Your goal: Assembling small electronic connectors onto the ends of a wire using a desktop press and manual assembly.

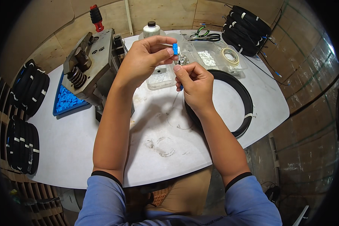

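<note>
Between the thumb and fingers of my left hand (145, 58) is a small blue plastic connector housing (175, 49). My right hand (196, 84) pinches the thin end of a dark cable (179, 61) just below it, pointing up. Whether the cable tip touches the housing is too small to tell. A bit of blue shows under my right fingers, mostly hidden. Beside and beneath my right wrist lies a coil of black cable (248, 100) with white tape on it. A clear tray of small white pieces (160, 78) sits behind my left wrist.
A heavy metal press (98, 52) stands left, by a blue tray (58, 112) of blue connectors. Behind my hands are a white bottle (151, 30), scissors (209, 37), and a clear bin (243, 72) with a tape roll (230, 57). Cable coils (246, 28) stand at back right, others left.
</note>
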The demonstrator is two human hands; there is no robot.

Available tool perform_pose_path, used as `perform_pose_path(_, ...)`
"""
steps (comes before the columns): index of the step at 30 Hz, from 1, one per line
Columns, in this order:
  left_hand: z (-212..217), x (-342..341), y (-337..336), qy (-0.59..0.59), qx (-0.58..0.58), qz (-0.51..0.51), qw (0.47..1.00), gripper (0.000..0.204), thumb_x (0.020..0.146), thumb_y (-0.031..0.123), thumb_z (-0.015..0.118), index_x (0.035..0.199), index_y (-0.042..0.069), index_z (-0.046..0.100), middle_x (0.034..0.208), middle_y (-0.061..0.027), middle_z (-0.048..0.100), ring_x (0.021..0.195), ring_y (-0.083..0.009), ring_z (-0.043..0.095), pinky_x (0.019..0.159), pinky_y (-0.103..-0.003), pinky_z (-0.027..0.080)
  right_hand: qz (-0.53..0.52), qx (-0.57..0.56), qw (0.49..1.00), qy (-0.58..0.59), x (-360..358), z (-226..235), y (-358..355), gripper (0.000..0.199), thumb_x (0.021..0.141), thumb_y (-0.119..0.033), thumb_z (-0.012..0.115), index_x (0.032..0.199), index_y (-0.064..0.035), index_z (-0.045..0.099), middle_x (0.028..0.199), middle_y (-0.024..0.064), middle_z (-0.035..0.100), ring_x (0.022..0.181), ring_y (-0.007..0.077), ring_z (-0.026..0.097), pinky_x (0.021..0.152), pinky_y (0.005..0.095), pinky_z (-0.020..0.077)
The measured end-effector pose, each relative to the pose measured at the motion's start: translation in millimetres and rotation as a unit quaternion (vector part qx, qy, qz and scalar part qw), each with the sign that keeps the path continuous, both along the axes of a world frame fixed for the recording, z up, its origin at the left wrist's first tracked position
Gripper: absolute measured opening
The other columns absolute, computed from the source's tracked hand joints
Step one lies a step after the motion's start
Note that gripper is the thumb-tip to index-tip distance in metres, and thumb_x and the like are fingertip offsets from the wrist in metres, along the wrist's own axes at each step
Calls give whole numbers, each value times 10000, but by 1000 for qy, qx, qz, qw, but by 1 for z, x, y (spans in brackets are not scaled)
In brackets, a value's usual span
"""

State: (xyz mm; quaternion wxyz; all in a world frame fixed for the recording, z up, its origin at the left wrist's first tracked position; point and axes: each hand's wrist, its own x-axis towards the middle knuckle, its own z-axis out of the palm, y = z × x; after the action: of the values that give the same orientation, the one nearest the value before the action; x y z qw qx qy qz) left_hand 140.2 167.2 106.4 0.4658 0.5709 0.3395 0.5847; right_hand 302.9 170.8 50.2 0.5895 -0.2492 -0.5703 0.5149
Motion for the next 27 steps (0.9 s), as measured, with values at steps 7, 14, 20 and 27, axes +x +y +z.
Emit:
perform_pose_path(7,2,2,-1,3,-10,4,1000,260,913,63,654,1142,-57,623,984,-112,670,878,-168,672,839,-291,568,12,-7,1000,1,1,1,1,179,909,-130,694,785,-25,619,640,10,610,525,49,533,474,210,435)
perform_pose_path(14,1,1,0,4,-10,-1,1000,252,914,59,650,1133,-61,621,986,-117,671,881,-170,671,851,-302,569,12,-3,1000,-2,2,1,2,190,912,-140,693,781,-27,614,637,6,604,525,49,534,473,209,436)
perform_pose_path(20,2,2,-1,6,-5,2,1000,253,915,63,649,1131,-66,620,996,-122,668,895,-173,667,859,-305,568,6,2,1000,-10,1,2,1,203,916,-151,691,779,-25,612,634,7,601,524,51,531,473,213,437)
perform_pose_path(27,2,2,-1,4,-5,-2,1000,250,915,61,648,1127,-67,621,1006,-124,667,890,-178,668,855,-306,570,9,7,1000,-11,2,2,1,214,918,-159,691,774,-26,607,629,6,597,523,50,528,471,214,436)
